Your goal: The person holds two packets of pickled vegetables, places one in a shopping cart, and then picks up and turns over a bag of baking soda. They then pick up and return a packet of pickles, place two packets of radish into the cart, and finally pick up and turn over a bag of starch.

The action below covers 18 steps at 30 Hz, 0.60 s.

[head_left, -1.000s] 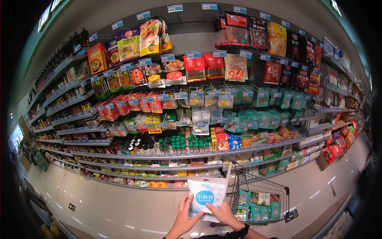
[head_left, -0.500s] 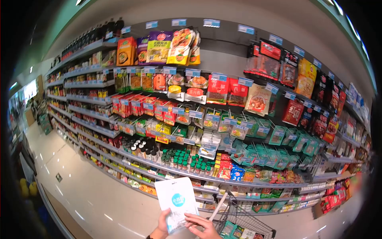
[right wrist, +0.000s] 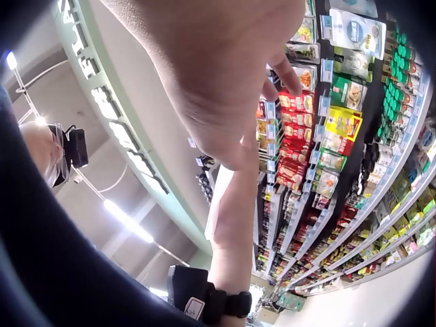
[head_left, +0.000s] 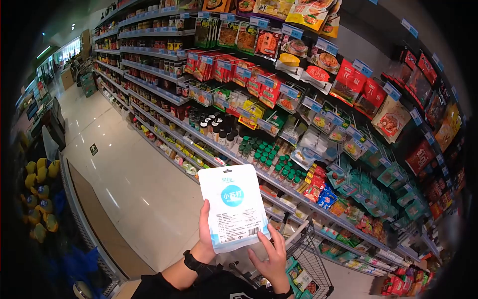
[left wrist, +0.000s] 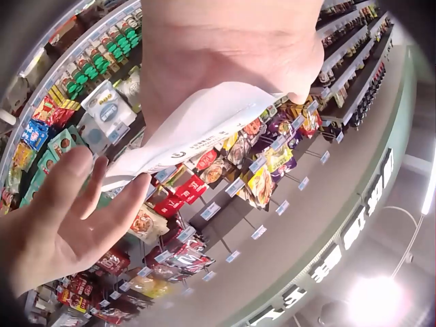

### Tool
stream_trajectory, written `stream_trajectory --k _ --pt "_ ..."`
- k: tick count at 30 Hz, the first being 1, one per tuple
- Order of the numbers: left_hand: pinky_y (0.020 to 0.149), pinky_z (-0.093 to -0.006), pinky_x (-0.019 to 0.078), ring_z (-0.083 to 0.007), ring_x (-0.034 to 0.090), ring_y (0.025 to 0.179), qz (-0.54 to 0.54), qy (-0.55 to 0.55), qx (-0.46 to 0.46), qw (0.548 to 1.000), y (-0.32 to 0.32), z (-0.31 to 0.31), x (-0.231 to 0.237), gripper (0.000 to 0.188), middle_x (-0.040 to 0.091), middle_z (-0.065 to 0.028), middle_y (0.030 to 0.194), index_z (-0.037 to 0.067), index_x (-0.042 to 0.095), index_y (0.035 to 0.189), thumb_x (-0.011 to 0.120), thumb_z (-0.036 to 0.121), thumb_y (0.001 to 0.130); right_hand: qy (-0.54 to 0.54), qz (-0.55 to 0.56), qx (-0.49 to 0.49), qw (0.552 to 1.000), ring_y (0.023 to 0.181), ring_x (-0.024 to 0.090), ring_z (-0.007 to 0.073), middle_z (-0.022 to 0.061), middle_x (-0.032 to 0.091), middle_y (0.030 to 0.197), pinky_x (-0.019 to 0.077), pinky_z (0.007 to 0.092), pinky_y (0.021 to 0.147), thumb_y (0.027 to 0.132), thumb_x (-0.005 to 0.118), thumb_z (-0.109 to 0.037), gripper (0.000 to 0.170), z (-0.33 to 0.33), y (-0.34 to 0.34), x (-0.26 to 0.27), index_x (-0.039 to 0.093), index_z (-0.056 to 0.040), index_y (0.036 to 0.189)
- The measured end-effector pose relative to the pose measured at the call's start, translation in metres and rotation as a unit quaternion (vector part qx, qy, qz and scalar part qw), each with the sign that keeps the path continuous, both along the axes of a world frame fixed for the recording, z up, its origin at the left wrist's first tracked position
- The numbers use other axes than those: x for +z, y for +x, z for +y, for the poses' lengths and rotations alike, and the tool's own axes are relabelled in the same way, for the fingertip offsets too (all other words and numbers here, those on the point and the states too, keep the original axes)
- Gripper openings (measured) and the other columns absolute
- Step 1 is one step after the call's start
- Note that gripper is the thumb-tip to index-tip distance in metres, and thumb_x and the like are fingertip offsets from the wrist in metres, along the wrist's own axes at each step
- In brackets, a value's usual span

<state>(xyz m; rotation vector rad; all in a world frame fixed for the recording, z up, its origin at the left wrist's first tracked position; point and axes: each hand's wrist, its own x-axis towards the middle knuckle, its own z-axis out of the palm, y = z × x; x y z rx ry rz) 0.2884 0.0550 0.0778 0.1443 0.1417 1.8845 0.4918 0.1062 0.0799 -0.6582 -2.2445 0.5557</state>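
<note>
A white and blue pouch of baking soda (head_left: 232, 212) stands upright in front of me, its printed side with fine text and a barcode turned toward the head camera. My left hand (head_left: 205, 238) grips its lower left edge, thumb along the side and the fingers hidden behind. At the lower right corner, my right hand (head_left: 272, 256) has its fingers spread loosely, fingertips right at the pouch's edge. The left wrist view shows the pouch (left wrist: 194, 129) edge-on below the left hand (left wrist: 231, 48), with the right hand (left wrist: 75, 235) beside it.
Shelves of hanging seasoning packets (head_left: 264, 89) and green-capped jars (head_left: 269, 157) run along the right. A shopping cart (head_left: 311, 261) holding packets stands close to my right hand. Yellow fruit (head_left: 42, 199) lies at the left, beyond a tiled aisle floor (head_left: 119, 149).
The view has swung left and the pouch appears closer. The left hand keeps its grip on the pouch; the right hand has gone from holding its lower part to loose fingers at its corner.
</note>
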Motion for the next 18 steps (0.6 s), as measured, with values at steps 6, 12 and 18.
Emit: stream_trajectory --k 6,12,18 --pt "0.113 -0.0540 0.0422 -0.0388 0.051 0.135 -0.006 0.008 -0.004 1.000 -0.073 0.023 0.006 0.077 0.047 -0.0173 0.152 0.006 0.032 0.157 0.036 0.062 0.104 0.039 -0.007 -0.048 0.998 0.127 0.056 0.0424 0.0252 0.051 0.146 0.0487 0.0470 0.103 0.071 0.087 -0.008 0.059 0.017 -0.074 0.000 0.067 -0.0068 0.127" --pt "0.114 -0.0559 0.0413 -0.0399 0.050 0.136 -0.047 0.058 -0.038 0.996 -0.157 0.032 0.016 0.076 0.047 -0.0193 0.153 0.004 0.033 0.157 0.034 0.060 0.105 0.074 -0.009 -0.120 0.990 0.125 0.057 0.0433 0.0246 0.052 0.144 0.0470 0.0480 0.103 0.077 0.081 -0.009 0.065 0.056 -0.127 -0.027 0.056 -0.0014 0.136" --pt "0.114 -0.0565 0.0413 -0.0406 0.051 0.135 -0.047 -0.021 -0.087 0.995 -0.217 0.032 -0.016 0.074 0.048 -0.0212 0.152 0.003 0.034 0.155 0.034 0.056 0.105 -0.150 -0.228 -0.416 0.867 0.140 0.040 0.0467 0.0322 0.036 0.154 0.0364 0.0500 0.113 0.076 0.082 -0.012 0.082 0.085 -0.014 -0.233 0.043 0.0015 0.146"
